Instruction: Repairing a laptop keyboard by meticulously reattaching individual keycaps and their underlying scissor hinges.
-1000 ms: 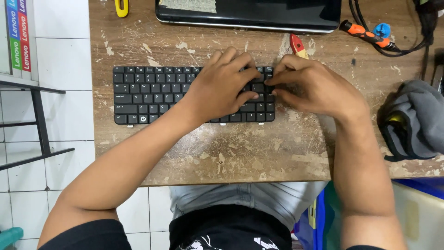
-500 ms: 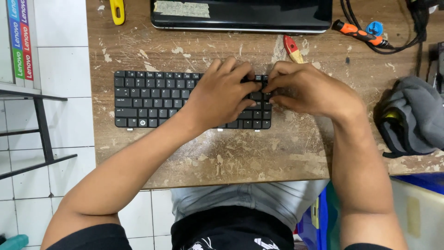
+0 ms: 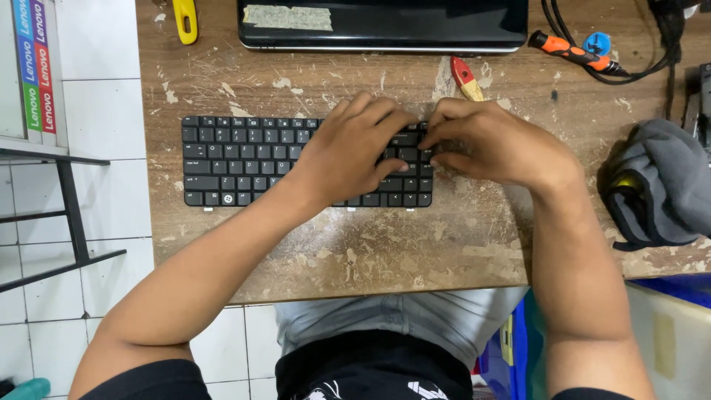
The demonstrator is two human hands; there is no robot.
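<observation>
A black laptop keyboard [image 3: 237,159] lies flat on a worn wooden table [image 3: 385,244]. My left hand [image 3: 352,152] rests on its right half, palm down, fingers curled over the keys and holding it in place. My right hand [image 3: 496,144] is at the keyboard's right end, its fingertips pinched together on the keys near my left fingertips. The hands hide the keys under them, so I cannot tell if a single key is gripped.
A closed black laptop [image 3: 385,22] lies at the table's back edge. Near it are a red-handled tool [image 3: 464,76], a yellow tool [image 3: 185,18], an orange-and-black screwdriver [image 3: 566,50] and black cables [image 3: 652,59]. A grey cloth bundle [image 3: 663,185] sits at the right. A black metal rack [image 3: 70,207] stands left.
Both hands stay at the keyboard's right end; only the fingers shift a little. The view has drifted slightly.
</observation>
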